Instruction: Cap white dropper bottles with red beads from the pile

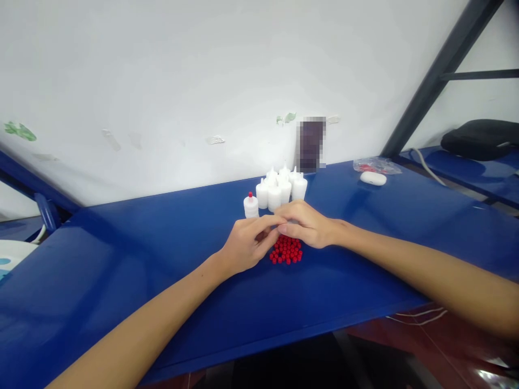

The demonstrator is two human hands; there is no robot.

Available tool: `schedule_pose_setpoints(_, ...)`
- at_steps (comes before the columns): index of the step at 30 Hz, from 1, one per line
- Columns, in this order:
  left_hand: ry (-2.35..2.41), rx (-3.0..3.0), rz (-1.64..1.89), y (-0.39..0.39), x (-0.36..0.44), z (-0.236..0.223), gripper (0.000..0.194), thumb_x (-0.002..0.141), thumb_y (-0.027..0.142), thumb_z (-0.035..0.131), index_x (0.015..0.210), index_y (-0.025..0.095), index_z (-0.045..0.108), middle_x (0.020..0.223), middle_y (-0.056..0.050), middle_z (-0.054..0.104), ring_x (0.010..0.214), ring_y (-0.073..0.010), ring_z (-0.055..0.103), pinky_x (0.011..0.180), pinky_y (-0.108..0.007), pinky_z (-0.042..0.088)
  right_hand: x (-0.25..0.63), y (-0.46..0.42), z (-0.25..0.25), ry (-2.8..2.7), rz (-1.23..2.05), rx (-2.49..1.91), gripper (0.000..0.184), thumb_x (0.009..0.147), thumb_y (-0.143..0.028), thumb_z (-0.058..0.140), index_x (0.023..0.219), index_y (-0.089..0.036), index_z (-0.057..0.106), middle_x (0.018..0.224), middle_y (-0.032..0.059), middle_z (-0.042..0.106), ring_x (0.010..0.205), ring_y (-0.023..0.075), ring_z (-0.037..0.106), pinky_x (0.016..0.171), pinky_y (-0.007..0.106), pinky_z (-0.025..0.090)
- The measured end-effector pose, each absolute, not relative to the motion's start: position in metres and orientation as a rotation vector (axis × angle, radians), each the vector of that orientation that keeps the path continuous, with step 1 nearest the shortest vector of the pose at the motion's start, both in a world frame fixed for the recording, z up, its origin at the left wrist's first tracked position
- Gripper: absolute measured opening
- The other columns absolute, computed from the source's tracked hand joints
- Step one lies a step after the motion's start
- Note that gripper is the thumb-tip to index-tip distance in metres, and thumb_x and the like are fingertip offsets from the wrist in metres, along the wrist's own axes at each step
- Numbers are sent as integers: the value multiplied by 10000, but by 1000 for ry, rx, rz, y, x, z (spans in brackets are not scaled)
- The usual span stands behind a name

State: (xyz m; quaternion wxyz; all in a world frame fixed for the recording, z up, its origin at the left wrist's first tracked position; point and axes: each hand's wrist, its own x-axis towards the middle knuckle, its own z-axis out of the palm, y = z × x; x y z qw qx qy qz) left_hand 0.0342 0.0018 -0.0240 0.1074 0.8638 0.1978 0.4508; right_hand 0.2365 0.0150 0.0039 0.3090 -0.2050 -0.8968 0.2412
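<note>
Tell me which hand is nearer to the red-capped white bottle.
Left. The left hand is just on the near side of the red-capped white bottle; the right hand is farther off, to its right.

The bare left forearm (162, 308) slants up from the lower left and the bare right forearm (409, 262) reaches in from the right edge, lower than its wrist (336, 231). The two bare hands, left (248, 246) and right (307, 224), meet at their fingertips. The left fingers (263, 221) and thumb (265, 247) point rightward with a gap between; the right thumb (295, 231) points leftward. Whether either grips anything is hidden.
</note>
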Motion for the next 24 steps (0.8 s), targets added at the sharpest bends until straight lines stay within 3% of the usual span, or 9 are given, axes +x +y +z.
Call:
schedule_pose_setpoints(4,585,2488,1241,-2,36,-23,217,961,185,539,1150,213,643,600,71,533,500,-55,446,541,-168,407,236,11,3,-2383,608,-592,369,918,-357,423,594,-187,470,573,-15,483,508,100,414,519,255,316)
schedule_pose_setpoints(8,596,2440,1269,-6,42,-18,178,972,187,514,1104,211,630,653,54,561,531,-62,464,561,-182,419,233,8,5,-2306,583,-576,389,963,-397,378,703,-171,558,641,9,557,567,119,483,557,260,356)
schedule_pose_setpoints(13,841,2242,1833,8,41,-6,83,951,270,539,909,199,548,784,10,552,674,-103,512,631,-231,451,237,17,8,-2112,369,-726,315,1000,-419,395,958,-197,614,755,12,612,651,141,531,635,277,394)
schedule_pose_setpoints(18,1022,2046,1971,33,27,1,72,940,266,548,952,195,552,982,-38,636,915,-142,624,696,-238,495,258,38,8,-1707,159,-961,202,789,-385,714,800,-213,609,596,-27,505,551,138,447,572,294,369)
schedule_pose_setpoints(21,1004,2073,1889,38,24,-4,65,926,229,570,974,186,573,1078,-62,687,992,-153,660,715,-236,512,275,49,8,-1621,170,-969,145,827,-339,602,755,-213,602,600,-3,516,534,148,442,547,310,354)
schedule_pose_setpoints(24,997,2141,1820,37,26,-10,78,911,204,589,979,181,621,1042,-55,721,957,-149,675,754,-251,523,287,58,8,-1554,170,-1049,155,857,-324,532,762,-221,598,586,-6,484,513,148,415,528,309,324)
